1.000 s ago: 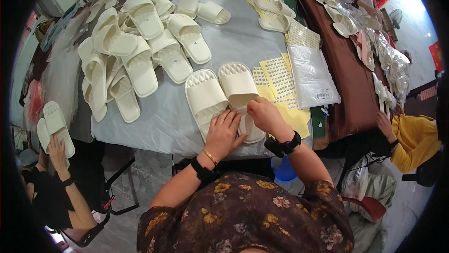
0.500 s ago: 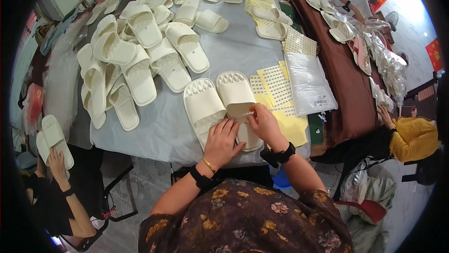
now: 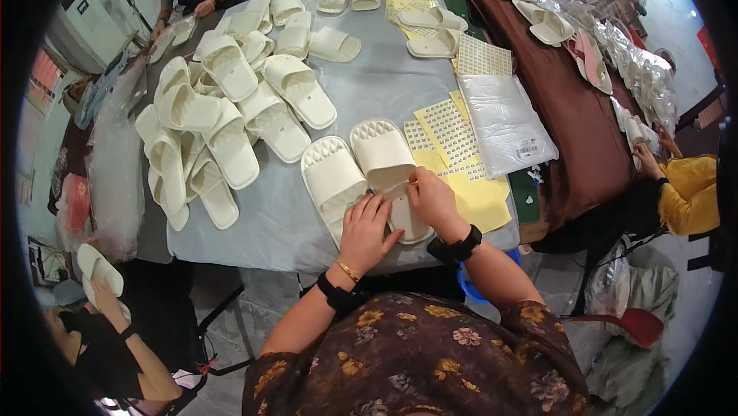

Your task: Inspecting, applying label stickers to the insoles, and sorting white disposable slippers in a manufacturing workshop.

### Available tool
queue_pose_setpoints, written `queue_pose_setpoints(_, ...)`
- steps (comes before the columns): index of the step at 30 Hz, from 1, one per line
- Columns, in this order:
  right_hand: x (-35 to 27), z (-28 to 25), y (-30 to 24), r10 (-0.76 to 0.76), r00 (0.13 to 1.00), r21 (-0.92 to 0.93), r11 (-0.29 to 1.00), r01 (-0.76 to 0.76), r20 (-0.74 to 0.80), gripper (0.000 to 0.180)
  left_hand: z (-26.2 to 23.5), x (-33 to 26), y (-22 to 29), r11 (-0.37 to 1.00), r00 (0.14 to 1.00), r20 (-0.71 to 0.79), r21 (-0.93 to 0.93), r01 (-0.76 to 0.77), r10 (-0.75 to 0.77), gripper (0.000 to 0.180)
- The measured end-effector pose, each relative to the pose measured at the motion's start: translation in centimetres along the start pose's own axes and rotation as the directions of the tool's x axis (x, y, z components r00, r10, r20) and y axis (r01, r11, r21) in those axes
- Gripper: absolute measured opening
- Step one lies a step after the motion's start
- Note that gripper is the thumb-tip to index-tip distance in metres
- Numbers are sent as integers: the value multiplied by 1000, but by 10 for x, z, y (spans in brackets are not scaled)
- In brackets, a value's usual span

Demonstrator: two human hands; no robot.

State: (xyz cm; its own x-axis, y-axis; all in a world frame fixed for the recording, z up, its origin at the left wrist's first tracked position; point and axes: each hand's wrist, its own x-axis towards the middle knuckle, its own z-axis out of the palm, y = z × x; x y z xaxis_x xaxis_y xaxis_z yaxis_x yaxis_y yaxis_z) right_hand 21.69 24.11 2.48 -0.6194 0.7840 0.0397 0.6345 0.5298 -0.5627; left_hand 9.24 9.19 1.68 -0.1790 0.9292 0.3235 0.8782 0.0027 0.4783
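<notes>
Two cream slippers lie side by side at the near edge of the grey table (image 3: pixel 384 85). My left hand (image 3: pixel 367 225) rests with fingers spread on the heel of the left slipper (image 3: pixel 330 179) and against the right slipper (image 3: pixel 382 156). My right hand (image 3: pixel 432 197) pinches a small pale piece at the strap of the right slipper, its fingers closed on it. Yellow sticker sheets (image 3: pixel 453 139) lie just right of my hands.
A heap of cream slippers (image 3: pixel 223 108) covers the table's left and far side. A stack of clear bags (image 3: pixel 503 120) lies beside the sticker sheets. Other people sit around, one in yellow (image 3: pixel 688 193) at the right, another holding slippers (image 3: pixel 96 270) at lower left.
The view has shifted a little. My hands stay on the two slippers; my right hand has edged up toward the right slipper's strap.
</notes>
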Motion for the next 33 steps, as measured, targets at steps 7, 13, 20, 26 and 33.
queue_pose_setpoints(7,-12,-18,42,100,990,254,965,-71,-101,16,-16,-1,-4,980,973,-131,-95,176,-188,44)
queue_pose_setpoints(13,-35,-15,59,105,987,340,939,-58,-121,14,3,27,4,954,954,-106,73,290,-281,60)
queue_pose_setpoints(20,-36,-6,66,70,986,373,928,-9,-148,10,1,29,5,937,923,-199,56,346,-329,72)
queue_pose_setpoints(26,-37,-12,63,58,985,343,939,2,-165,9,-88,30,-10,975,895,-412,63,213,-169,67)
queue_pose_setpoints(33,-39,-9,63,20,983,338,940,44,-182,7,-285,119,-120,946,810,-492,-111,306,-319,64)
